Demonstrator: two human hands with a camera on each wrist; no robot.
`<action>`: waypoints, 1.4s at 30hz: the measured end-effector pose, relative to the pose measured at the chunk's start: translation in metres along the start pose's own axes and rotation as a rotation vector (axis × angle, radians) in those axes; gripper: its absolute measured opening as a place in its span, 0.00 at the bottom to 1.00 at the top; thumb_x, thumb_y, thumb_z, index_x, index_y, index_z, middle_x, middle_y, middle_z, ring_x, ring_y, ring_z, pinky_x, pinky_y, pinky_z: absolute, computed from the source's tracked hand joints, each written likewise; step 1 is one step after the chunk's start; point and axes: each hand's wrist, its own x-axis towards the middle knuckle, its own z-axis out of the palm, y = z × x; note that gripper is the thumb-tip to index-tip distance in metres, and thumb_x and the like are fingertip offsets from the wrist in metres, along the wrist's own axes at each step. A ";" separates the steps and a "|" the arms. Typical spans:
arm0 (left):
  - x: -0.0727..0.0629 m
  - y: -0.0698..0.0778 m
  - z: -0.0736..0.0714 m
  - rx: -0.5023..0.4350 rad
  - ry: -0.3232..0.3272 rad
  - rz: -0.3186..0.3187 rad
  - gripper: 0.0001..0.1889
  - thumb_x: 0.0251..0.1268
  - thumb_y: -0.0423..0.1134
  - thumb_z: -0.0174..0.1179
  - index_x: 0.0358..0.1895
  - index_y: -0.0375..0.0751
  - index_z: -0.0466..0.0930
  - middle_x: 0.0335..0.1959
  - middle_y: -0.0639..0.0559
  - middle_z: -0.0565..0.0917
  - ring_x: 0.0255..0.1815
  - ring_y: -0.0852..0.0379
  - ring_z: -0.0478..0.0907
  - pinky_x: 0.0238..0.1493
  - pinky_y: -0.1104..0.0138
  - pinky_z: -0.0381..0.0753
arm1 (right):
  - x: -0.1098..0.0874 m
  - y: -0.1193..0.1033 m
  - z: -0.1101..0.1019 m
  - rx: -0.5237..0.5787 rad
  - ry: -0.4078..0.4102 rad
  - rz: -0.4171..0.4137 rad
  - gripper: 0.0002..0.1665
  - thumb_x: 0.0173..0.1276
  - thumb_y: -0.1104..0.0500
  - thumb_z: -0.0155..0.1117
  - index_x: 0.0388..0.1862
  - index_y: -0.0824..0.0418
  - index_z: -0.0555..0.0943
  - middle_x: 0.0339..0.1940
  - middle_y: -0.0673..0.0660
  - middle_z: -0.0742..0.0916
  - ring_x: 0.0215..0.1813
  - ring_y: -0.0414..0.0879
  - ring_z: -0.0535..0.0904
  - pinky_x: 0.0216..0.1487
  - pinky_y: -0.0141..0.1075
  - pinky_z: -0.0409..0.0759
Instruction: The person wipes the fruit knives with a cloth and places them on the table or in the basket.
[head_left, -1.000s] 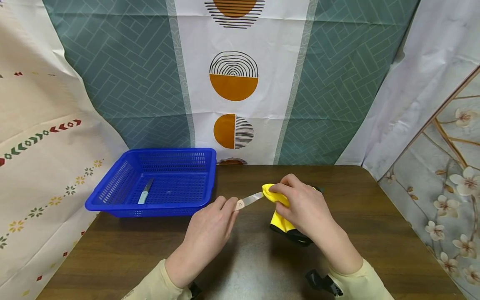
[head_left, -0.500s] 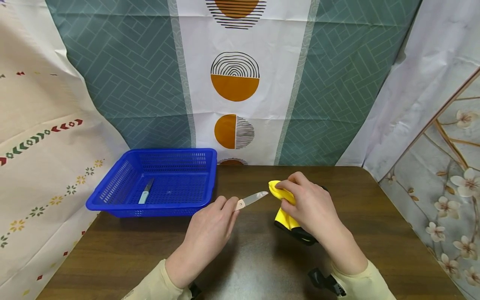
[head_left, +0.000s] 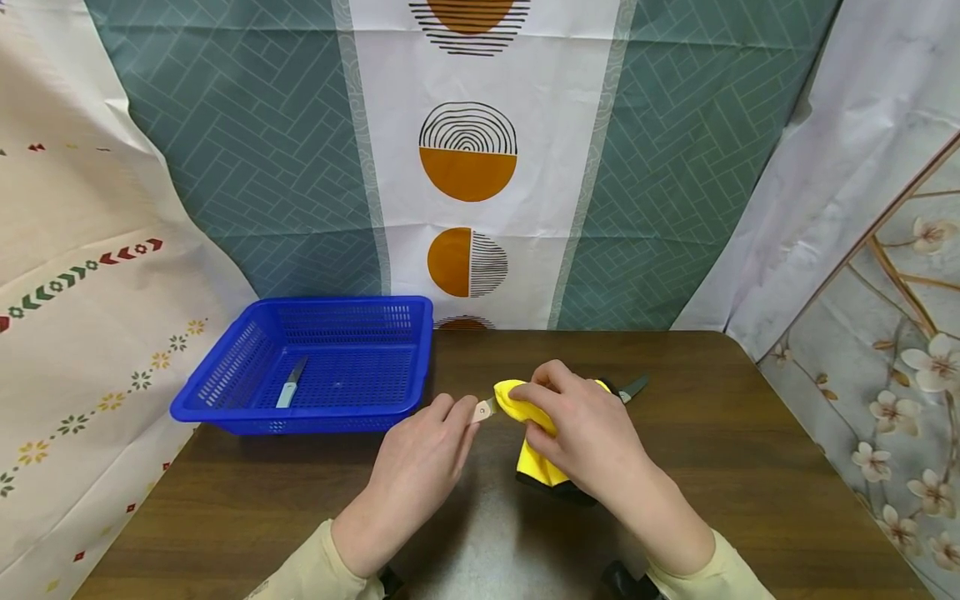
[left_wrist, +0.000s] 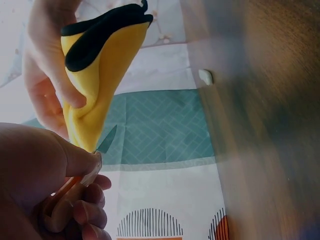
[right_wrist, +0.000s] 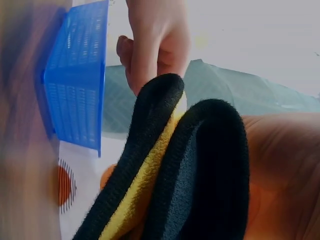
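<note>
Left grip (head_left: 422, 454) held a knife (head_left: 487, 408); right grip (head_left: 588, 421) pinched soft-looking cloth (head_left: 536, 461). Stiff, the knife seemed safest by its handle (head_left: 480, 412).

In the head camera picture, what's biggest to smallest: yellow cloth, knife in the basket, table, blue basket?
1. Table
2. Blue basket
3. Yellow cloth, partly hidden by the right hand
4. Knife in the basket

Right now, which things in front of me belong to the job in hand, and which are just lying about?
In the job:
beige-handled knife, in the left hand
black-edged yellow cloth, in the right hand

Lying about, though perhaps needed later:
blue plastic basket
light-blue-handled knife, inside it
partly hidden knife, beyond the right hand
</note>
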 end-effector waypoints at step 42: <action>0.000 -0.001 -0.001 -0.010 0.000 -0.006 0.13 0.73 0.39 0.76 0.53 0.40 0.85 0.29 0.52 0.75 0.21 0.57 0.71 0.18 0.65 0.70 | 0.002 0.008 0.000 -0.004 -0.053 0.017 0.22 0.60 0.66 0.81 0.52 0.50 0.92 0.47 0.49 0.83 0.32 0.44 0.79 0.36 0.42 0.79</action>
